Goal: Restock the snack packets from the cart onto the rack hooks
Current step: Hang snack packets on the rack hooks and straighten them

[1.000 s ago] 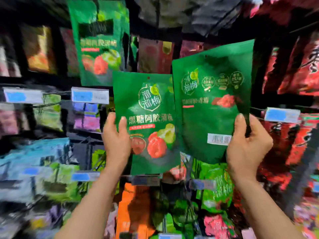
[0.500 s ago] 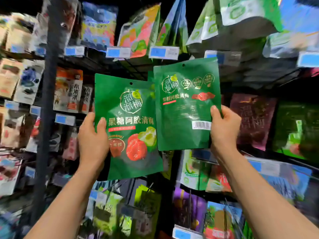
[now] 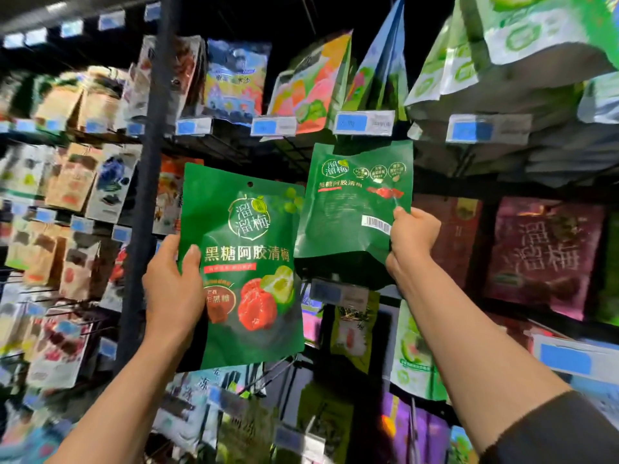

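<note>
My left hand (image 3: pixel 172 289) grips the left edge of a green snack packet (image 3: pixel 248 229), front side toward me, with red and green fruit printed on it and a hang hole at its top. My right hand (image 3: pixel 413 241) holds a second green packet (image 3: pixel 351 209) by its lower right corner, back side with a barcode facing me. That second packet is raised higher and tilted, its top edge just under the dark wire rack (image 3: pixel 294 152) and a price tag (image 3: pixel 363 122). The cart is not in view.
Rows of hanging snack packets fill the rack on every side, with blue-and-white price tags at the hook ends. A dark vertical post (image 3: pixel 147 182) stands left of my left hand. Maroon packets (image 3: pixel 542 256) hang to the right; white-green bags (image 3: pixel 522 38) hang overhead.
My view has tilted further up and closer. My right hand has lifted and tilted its packet up toward the rack under the price tag. The left-hand packet stays lower.
</note>
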Tool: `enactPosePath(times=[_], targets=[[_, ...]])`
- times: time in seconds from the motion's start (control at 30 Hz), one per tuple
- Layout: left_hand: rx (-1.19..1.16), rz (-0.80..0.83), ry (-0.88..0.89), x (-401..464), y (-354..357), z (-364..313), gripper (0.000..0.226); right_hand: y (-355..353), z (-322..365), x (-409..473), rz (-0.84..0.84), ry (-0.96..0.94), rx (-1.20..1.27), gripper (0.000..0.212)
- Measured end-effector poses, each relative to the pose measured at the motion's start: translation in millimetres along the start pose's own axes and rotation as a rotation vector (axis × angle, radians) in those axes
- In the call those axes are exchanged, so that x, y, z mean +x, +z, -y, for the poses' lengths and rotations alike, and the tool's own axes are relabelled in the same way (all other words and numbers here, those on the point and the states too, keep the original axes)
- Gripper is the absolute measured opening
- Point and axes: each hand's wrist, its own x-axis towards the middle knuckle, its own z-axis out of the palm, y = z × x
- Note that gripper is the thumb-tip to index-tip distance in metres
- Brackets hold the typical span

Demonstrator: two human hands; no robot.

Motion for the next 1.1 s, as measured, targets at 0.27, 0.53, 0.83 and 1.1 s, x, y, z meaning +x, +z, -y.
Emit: enactPosePath(times=[0.27,0.53,0.83,1.1], targets=[[0.039,0.006,-0.006,10.0,-11.0,5.0,0.019,6.2,-15.5,-6.1,-0.039,-0.025,-0.051,0.021],[0.031,0.017,0.009,12.4,-10.0,0.7,0.026,-0.9,-20.4,-7.6,-0.071,0.006,0.045,0.018],[-0.01,0.035,-0.009,13.3,-12.9,-6.9,0.016,2.5,-15.8,1.2,-0.048,0.087,0.053,0.023],[0.029,0.037,0.017,7.6,-23.1,-11.4,0.015,5.2,-24.5,3.8,-0.059,0.086,0.029,0.037]])
